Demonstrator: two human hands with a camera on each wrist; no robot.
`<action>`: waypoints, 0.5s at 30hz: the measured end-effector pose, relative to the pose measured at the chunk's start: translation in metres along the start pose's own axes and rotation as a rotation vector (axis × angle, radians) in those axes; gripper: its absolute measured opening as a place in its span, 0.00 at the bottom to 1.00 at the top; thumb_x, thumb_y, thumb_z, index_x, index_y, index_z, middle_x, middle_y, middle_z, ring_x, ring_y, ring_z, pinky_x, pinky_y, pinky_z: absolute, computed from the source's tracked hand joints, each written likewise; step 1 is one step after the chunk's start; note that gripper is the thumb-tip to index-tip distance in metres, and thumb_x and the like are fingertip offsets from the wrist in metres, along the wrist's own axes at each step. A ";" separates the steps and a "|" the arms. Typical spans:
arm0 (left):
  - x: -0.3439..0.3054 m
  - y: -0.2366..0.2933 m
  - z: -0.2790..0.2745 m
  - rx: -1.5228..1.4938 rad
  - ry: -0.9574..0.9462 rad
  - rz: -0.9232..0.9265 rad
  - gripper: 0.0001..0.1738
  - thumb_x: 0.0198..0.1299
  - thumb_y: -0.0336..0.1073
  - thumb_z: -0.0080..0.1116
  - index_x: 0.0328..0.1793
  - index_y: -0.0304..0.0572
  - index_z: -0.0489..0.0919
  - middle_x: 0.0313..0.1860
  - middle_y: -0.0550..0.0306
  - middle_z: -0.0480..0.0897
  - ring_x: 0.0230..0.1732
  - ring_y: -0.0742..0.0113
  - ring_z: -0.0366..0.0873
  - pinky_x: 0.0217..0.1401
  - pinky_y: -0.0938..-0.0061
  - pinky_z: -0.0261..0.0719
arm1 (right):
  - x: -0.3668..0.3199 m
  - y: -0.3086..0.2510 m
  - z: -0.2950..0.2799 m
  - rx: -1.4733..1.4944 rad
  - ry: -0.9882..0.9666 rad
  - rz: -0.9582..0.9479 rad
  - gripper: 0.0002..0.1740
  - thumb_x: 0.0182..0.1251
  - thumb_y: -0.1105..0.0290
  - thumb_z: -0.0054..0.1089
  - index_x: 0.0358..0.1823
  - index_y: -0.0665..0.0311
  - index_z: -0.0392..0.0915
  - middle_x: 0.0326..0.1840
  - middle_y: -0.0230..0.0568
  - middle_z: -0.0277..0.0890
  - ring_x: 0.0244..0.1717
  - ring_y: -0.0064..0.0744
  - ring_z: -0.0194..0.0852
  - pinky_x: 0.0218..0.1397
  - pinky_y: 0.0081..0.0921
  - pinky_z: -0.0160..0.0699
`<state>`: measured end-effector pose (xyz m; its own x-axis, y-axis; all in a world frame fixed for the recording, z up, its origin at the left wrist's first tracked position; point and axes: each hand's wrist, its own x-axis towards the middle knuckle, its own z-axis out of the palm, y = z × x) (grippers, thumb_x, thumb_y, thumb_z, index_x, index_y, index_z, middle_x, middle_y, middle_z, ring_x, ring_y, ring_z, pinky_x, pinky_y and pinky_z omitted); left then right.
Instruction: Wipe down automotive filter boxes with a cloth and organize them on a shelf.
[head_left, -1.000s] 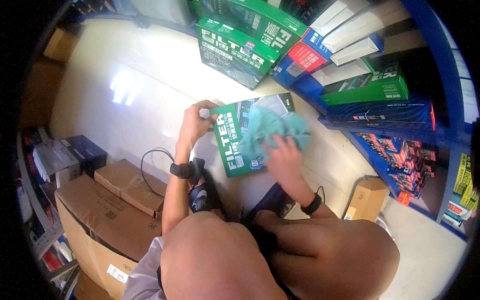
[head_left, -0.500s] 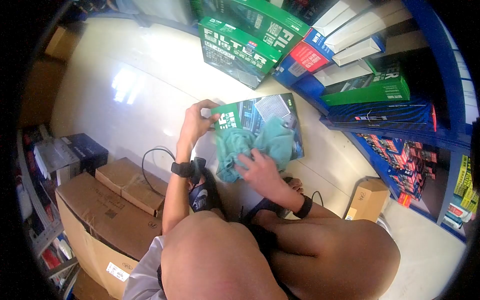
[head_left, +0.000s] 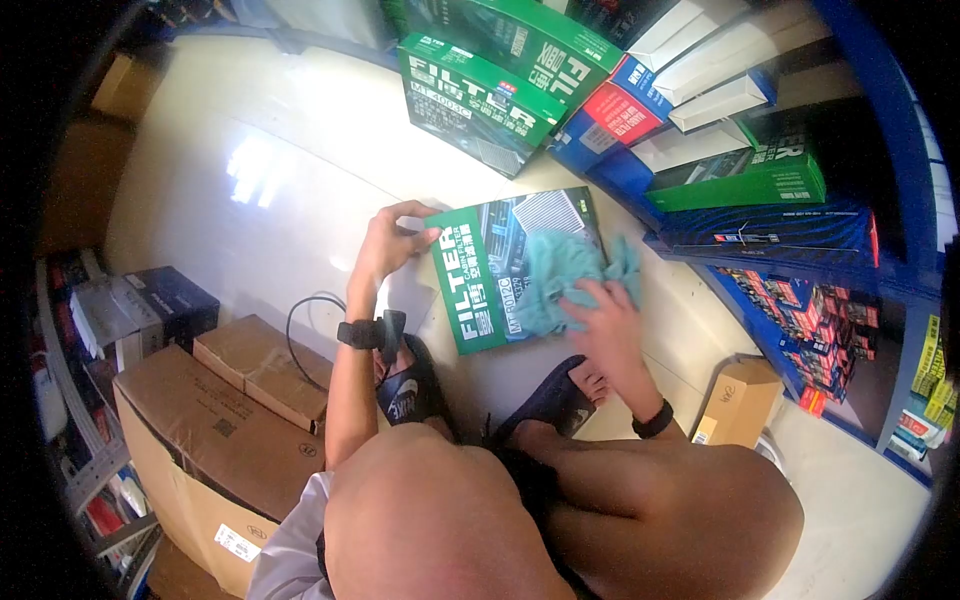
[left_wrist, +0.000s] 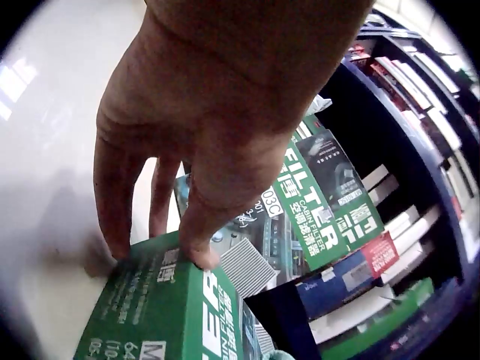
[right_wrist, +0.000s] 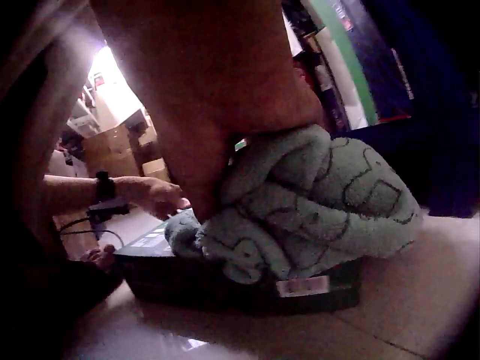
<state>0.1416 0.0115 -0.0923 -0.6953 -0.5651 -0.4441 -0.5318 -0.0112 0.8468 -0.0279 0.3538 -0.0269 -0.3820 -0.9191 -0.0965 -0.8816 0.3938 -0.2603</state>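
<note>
A green cabin filter box [head_left: 462,285] with white lettering and a printed filter picture lies flat on the floor by the person's feet. At its upper left corner the left hand [head_left: 385,240] grips the edge; the left wrist view shows the thumb on the face and fingers along the side of the box [left_wrist: 142,292]. The right hand [head_left: 612,325] holds a bunched teal cloth [head_left: 560,270] against the box's right part, covering some of the print. In the right wrist view, folds of the cloth [right_wrist: 330,206] hang over the box edge, below the hand [right_wrist: 199,97].
More green filter boxes [head_left: 470,105] stand upright beyond. Blue shelving [head_left: 740,250] packed with boxes runs along the right. Brown cartons [head_left: 215,420] sit at the left, with a black cable [head_left: 287,340] beside them. A small carton [head_left: 735,395] is near the right knee.
The right hand and cloth swept from the box's right part to its lower left, then back right, uncovering the lettering. The left hand stays at the corner.
</note>
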 end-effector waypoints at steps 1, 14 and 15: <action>-0.001 0.001 0.001 -0.015 0.005 0.036 0.16 0.65 0.32 0.79 0.58 0.36 0.91 0.47 0.48 0.93 0.44 0.61 0.94 0.40 0.65 0.89 | -0.002 0.010 -0.001 0.000 -0.001 0.000 0.26 0.50 0.66 0.80 0.55 0.41 0.94 0.68 0.27 0.78 0.65 0.45 0.74 0.62 0.43 0.86; -0.005 -0.022 0.012 0.127 -0.060 0.001 0.44 0.69 0.59 0.76 0.75 0.27 0.77 0.60 0.35 0.87 0.57 0.46 0.90 0.62 0.57 0.89 | 0.001 0.023 -0.002 0.033 0.096 0.265 0.26 0.47 0.69 0.83 0.53 0.44 0.96 0.66 0.32 0.82 0.58 0.48 0.80 0.62 0.43 0.85; -0.008 -0.015 0.012 0.097 -0.070 -0.017 0.45 0.68 0.59 0.76 0.75 0.27 0.76 0.60 0.35 0.87 0.59 0.47 0.89 0.63 0.59 0.88 | 0.002 0.024 -0.002 0.034 0.086 0.272 0.26 0.47 0.69 0.83 0.53 0.45 0.97 0.67 0.33 0.82 0.59 0.49 0.81 0.62 0.44 0.85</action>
<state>0.1491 0.0256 -0.1049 -0.7160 -0.5064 -0.4805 -0.5856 0.0610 0.8083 -0.0504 0.3618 -0.0309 -0.6263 -0.7748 -0.0862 -0.7343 0.6235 -0.2686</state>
